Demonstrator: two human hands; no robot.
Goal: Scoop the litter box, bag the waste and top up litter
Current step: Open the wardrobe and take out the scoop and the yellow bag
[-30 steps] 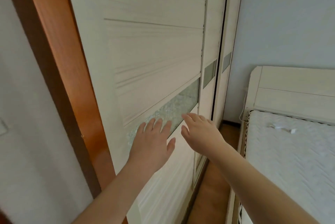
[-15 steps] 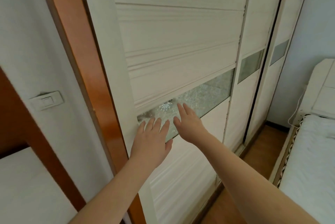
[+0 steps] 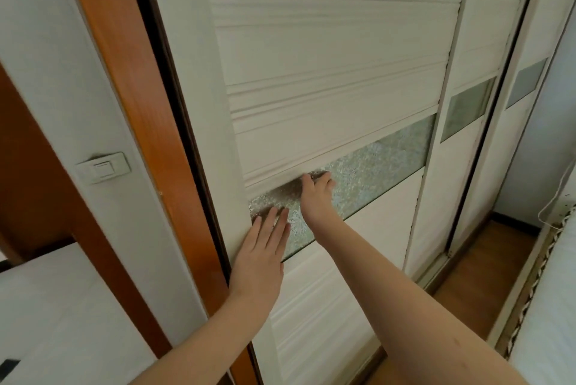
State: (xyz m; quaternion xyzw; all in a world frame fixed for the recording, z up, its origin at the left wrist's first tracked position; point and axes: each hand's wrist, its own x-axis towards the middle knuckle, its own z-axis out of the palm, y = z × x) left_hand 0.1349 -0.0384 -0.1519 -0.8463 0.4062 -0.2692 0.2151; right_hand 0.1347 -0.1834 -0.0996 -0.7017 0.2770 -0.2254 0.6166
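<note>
— Head view: I'm looking at both hands on the sliding wardrobe door, nothing else in reach. My left hand is lying flat, fingers straight, on the door's left stile and the corner of the frosted glass strip. My right hand is sitting higher and further right on that strip, fingers bent up at the ledge of the panel above it — whether they're hooking the ledge or only pressing I can't tell.

— And the litter box, the scoop, the bag?

— None of them are showing. I'm guessing they're behind this door, so the task itself is barely starting.

— Which way does the door have to go?

— Its left edge is standing beside the orange wooden frame, with a dark gap showing between them. The next door panel is lying to the right, overlapping behind. So I'm judging the travel runs rightward, along the glass strip's long axis. The left hand is nearer that opening edge; the right is better placed to drag.

— Risk?

— Flat palms slipping on smooth glass, I'd say.
</note>
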